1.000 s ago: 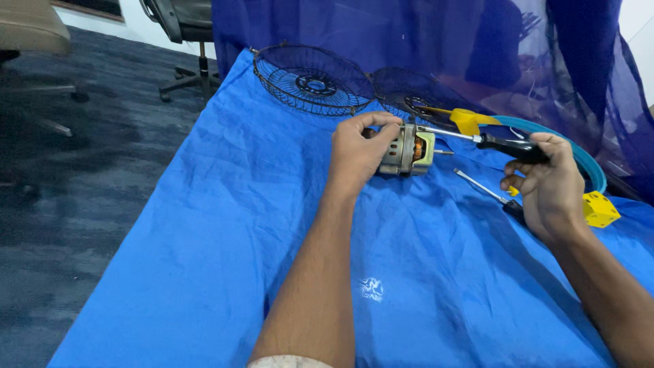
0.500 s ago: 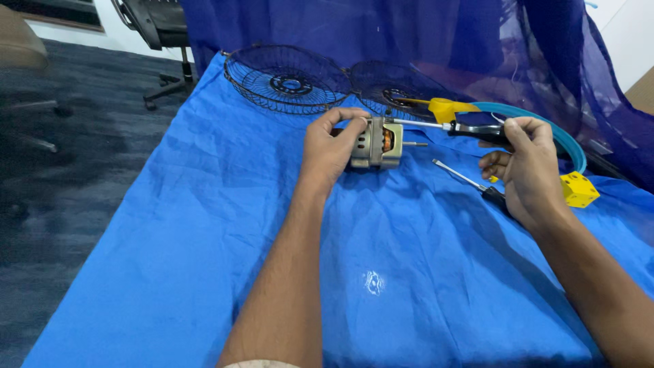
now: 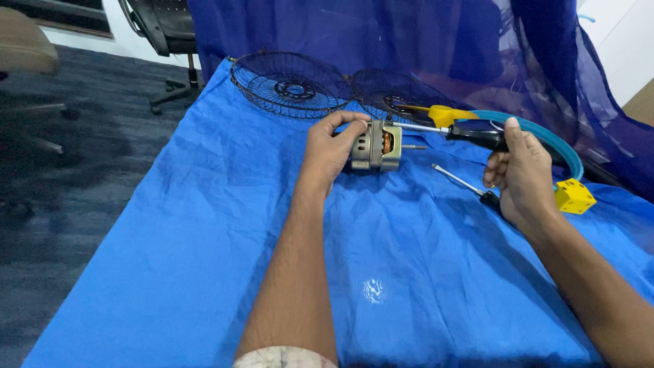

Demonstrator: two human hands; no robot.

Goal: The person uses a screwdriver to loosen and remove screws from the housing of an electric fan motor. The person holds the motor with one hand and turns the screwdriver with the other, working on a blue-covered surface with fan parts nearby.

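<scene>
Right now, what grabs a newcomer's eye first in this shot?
The small metal motor at the middle of the bright blue cloth, gripped by the left hand. The right hand holds a black-handled screwdriver with its tip at the motor. Behind them lie two dark wire fan guards, and a yellow cube sits at the right.

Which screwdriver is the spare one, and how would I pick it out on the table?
On the blue cloth over the table, look just right of the small electric motor gripped by the left hand. The spare screwdriver lies flat there, partly under the right hand. Unlike the black-handled screwdriver that this hand aims at the motor, it rests unheld, its thin bare shaft angled up-left.
</scene>
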